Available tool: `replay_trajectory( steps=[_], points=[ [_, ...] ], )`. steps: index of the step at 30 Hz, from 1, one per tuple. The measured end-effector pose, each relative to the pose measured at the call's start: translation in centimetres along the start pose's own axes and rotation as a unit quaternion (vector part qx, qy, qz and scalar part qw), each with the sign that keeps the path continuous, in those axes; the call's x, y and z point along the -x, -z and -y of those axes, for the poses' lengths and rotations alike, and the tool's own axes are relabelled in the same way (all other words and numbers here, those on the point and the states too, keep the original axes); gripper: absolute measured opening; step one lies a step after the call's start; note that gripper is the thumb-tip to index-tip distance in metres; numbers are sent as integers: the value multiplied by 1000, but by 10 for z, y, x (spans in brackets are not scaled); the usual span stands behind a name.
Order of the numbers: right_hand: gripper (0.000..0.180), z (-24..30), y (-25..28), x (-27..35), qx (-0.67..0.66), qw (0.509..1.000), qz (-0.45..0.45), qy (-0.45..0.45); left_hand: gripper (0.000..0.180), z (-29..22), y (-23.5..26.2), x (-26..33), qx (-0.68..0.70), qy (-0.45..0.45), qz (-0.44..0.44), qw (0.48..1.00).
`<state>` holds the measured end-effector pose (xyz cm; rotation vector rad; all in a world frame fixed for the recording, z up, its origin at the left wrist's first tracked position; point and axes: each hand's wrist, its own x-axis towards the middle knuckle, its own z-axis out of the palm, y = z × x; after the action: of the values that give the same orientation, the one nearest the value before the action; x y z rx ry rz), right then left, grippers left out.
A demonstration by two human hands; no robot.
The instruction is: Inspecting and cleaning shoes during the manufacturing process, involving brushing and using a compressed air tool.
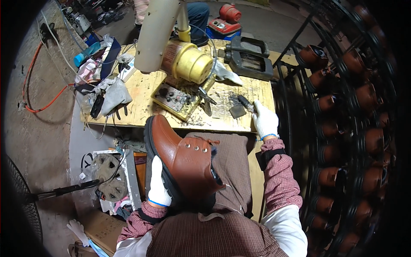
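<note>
A brown leather ankle boot [184,160] with a black lugged sole lies across my lap, its toe pointing away to the upper left. My left hand [159,184], in a white glove, grips it along the sole. At the table's right front, my gloved right hand [266,121] is closed around a short tool [245,103] with a dark, rounded end; whether it is a brush I cannot tell. Just left of that hand, a dark square pad [237,111] lies on the yellow wooden table [141,100].
A yellow drum-shaped blower [192,64] and a grimy control box [175,99] stand mid-table under a thick pale tube [157,34]. Black frames [248,62] lie behind. Racks of brown boots [329,158] line the right; a fan [23,199] stands left. Another person sits beyond.
</note>
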<state>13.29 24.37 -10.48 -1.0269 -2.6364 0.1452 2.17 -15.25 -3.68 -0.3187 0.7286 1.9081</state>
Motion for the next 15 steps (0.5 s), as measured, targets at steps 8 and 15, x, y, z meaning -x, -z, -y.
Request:
replay_trajectory(
  steps=[8,15],
  points=[
    [61,29,-6,-14,-127,985,-100,59,68,-5,12,-23,-32,-25,-35,999],
    [76,91,23,-64,-141,973,-50,173,100,5,28,-64,-491,-71,-262,828]
  ],
)
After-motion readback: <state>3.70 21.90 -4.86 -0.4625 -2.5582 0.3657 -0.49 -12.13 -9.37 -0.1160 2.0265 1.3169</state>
